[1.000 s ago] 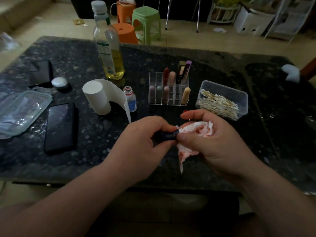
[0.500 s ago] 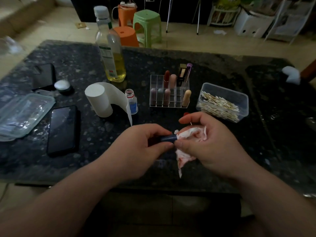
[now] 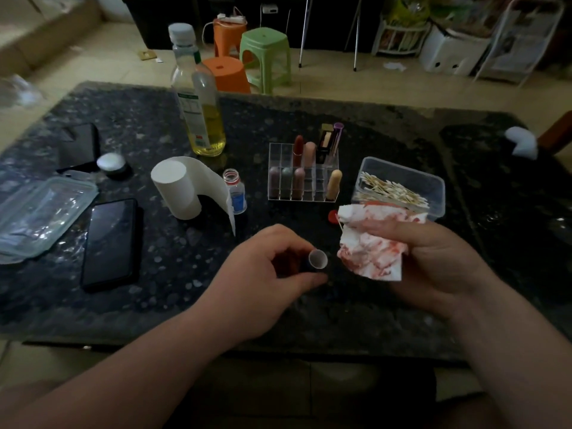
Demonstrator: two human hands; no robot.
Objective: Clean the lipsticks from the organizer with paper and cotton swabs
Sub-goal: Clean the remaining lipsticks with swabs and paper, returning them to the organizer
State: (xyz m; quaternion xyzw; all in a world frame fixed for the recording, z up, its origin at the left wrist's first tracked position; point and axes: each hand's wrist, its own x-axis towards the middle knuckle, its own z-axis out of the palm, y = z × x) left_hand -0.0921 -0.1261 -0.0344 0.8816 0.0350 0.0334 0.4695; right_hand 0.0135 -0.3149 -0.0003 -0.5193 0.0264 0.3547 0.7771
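1. Your left hand [image 3: 263, 274] is curled round a dark lipstick tube [image 3: 317, 260], its pale open end turned up toward you. Whether that rim is fully clean is too small to tell.
2. Your right hand [image 3: 433, 267] is apart from the left and pinches a crumpled paper [image 3: 371, 252] that is heavily smeared red. Judgement: this tube has had its wipe, and the paper looks near spent.
3. A small red cap [image 3: 332, 216] lies on the table [image 3: 340, 311] just beyond the paper.
4. The organizer [image 3: 318, 184] holds the other lipsticks [image 3: 298, 150] upright, with several slots bare. Which are done I cannot tell; likely most of the job remains.
5. Supplies: the box of cotton swabs [image 3: 433, 193] is to the right of the organizer and the paper roll [image 3: 182, 187] to its left.
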